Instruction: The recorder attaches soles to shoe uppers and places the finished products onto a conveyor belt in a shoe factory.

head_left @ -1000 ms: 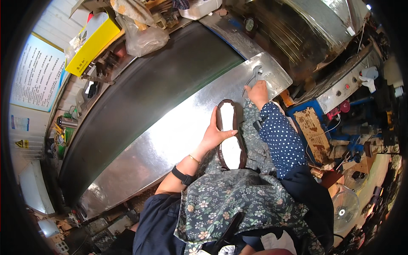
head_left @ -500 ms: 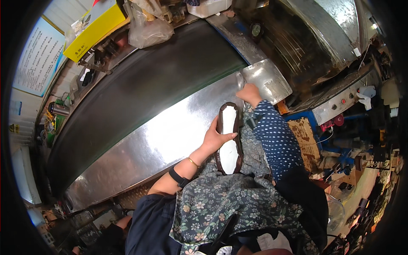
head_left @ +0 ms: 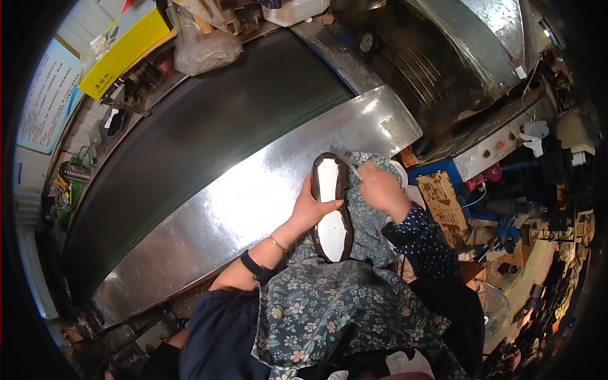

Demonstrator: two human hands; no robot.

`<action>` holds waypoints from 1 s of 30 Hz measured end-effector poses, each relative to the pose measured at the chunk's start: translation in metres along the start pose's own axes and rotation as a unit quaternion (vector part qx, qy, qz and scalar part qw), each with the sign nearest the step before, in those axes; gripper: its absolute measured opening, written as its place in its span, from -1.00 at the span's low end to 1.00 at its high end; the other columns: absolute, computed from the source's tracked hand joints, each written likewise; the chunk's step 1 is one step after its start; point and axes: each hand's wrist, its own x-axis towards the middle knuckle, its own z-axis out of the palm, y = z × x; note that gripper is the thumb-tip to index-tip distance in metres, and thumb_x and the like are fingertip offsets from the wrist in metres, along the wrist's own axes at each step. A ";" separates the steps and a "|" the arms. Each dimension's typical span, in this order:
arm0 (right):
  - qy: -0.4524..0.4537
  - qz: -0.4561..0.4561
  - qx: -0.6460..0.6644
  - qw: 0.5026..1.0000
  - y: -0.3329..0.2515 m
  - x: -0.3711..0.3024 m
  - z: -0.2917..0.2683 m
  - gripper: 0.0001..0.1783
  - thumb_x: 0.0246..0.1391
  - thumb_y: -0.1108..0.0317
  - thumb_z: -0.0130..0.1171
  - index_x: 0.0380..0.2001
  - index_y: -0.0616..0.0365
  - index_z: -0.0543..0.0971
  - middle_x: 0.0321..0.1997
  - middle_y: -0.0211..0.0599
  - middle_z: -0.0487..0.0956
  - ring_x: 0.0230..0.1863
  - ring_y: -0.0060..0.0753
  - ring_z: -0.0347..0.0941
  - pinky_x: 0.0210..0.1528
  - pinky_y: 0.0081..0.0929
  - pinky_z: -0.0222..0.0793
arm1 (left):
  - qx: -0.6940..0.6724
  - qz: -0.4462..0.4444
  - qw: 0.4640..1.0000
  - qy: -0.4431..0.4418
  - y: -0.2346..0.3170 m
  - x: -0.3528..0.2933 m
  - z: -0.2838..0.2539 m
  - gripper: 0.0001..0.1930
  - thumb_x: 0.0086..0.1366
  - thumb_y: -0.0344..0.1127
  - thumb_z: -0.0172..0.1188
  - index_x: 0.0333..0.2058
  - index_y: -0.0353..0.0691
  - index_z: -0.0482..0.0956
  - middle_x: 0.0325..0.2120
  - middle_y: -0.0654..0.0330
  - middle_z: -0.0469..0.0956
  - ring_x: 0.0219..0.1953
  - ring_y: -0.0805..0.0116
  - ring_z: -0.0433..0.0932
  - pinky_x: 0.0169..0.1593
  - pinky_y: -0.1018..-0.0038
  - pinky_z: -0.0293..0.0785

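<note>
A brown lasted shoe [head_left: 331, 235] rests with its underside toward me, its white insole board framed by the gathered dark edge. My left hand [head_left: 309, 206] grips it from the left, thumb laid across the white middle and fingers tucked behind. Just right of the shoe's upper end, my right hand [head_left: 380, 188] is closed around a slim metal tool, apparently a hammer [head_left: 356, 166]. Motion blurs the tool's head, beside the shoe's top; I cannot tell whether they touch. The shoe's lower end meets my floral apron [head_left: 316, 301].
A shiny metal ledge [head_left: 183, 234] runs along a dark conveyor belt [head_left: 209, 139] beyond my hands. A yellow box [head_left: 123, 54] and a plastic bag [head_left: 206, 50] stand along the far side. At the right is a machine panel with buttons [head_left: 500, 145].
My right hand has come down and nearer to me from the ledge's edge, bringing the hammer beside the shoe's upper end. My left hand keeps its grip; the whole view has shifted slightly.
</note>
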 end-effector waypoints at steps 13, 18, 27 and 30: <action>0.062 -0.041 -0.064 0.995 -0.023 0.007 0.001 -0.85 -0.01 0.52 -0.01 -0.29 0.20 0.41 -0.20 -0.02 0.43 -0.23 0.15 0.46 -0.19 -0.05 0.41 | -0.061 -0.059 0.996 0.016 0.006 0.004 0.002 -0.05 -0.04 -0.31 0.52 0.24 -0.41 0.10 0.06 -0.01 0.43 0.09 0.19 0.44 0.16 0.32 0.41; 0.094 -0.081 -0.007 0.992 -0.013 0.010 0.003 -0.82 0.00 0.50 0.03 -0.27 0.18 0.40 -0.19 -0.02 0.39 -0.24 0.14 0.45 -0.17 -0.06 0.42 | -0.025 -0.030 0.999 -0.008 -0.004 0.010 0.002 -0.06 -0.07 -0.36 0.52 0.22 -0.43 0.10 0.04 -0.05 0.43 0.08 0.17 0.46 0.13 0.31 0.44; 0.041 -0.051 -0.048 0.997 0.040 0.071 0.015 -0.64 0.03 0.27 0.12 -0.08 0.12 0.50 -0.03 -0.02 0.52 -0.06 0.09 0.51 -0.02 -0.11 0.47 | -0.122 -0.051 0.984 -0.117 0.013 0.012 -0.008 -0.26 0.10 -0.41 0.40 0.22 -0.26 0.22 0.01 0.15 0.48 0.04 0.32 0.49 0.12 0.33 0.43; 0.024 -0.051 0.068 0.996 0.051 0.060 -0.016 -0.54 0.24 0.16 0.04 0.12 0.17 0.45 0.04 -0.05 0.54 0.02 -0.02 0.50 0.10 -0.14 0.41 | 0.062 0.057 0.994 -0.066 0.044 -0.004 0.002 -0.02 0.01 -0.30 0.47 0.32 -0.34 0.05 0.20 0.01 0.33 0.25 0.18 0.31 0.28 0.26 0.26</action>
